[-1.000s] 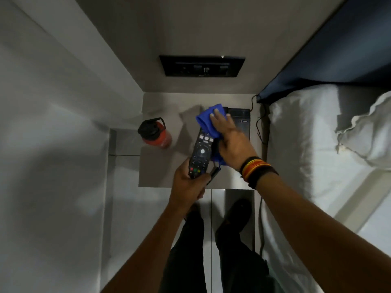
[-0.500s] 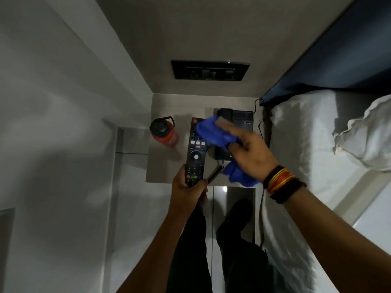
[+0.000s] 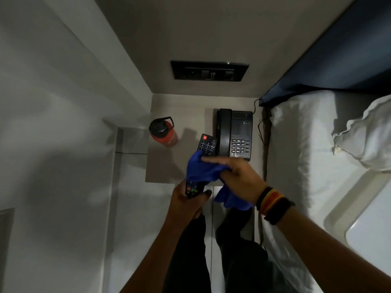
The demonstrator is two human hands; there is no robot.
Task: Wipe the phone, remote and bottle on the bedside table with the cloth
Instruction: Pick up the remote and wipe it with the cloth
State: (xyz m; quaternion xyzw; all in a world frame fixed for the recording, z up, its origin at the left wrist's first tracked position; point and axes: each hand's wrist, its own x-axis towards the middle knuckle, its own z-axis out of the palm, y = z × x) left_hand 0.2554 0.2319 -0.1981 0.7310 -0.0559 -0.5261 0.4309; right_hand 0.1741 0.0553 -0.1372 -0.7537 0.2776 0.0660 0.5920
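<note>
My left hand [image 3: 187, 205] grips the near end of a black remote [image 3: 207, 145], held above the front edge of the bedside table [image 3: 164, 166]. My right hand [image 3: 239, 179] presses a blue cloth [image 3: 201, 169] onto the remote's middle, so only its far keypad and near buttons show. The cloth's loose end hangs below my right palm. A black desk phone [image 3: 234, 134] with its handset on the left sits at the table's right side. A red bottle [image 3: 164, 133] with a black lid stands at the table's left.
A bed with white sheets [image 3: 306, 155] and a pillow [image 3: 364, 134] runs along the right. A black switch panel [image 3: 209, 70] is on the wall behind the table. A phone cord [image 3: 259, 121] hangs between table and bed. A white wall closes the left.
My right hand has drawn the cloth down the remote from its far end toward its middle. The phone, earlier partly covered, now shows in full. My left hand has kept hold of the remote.
</note>
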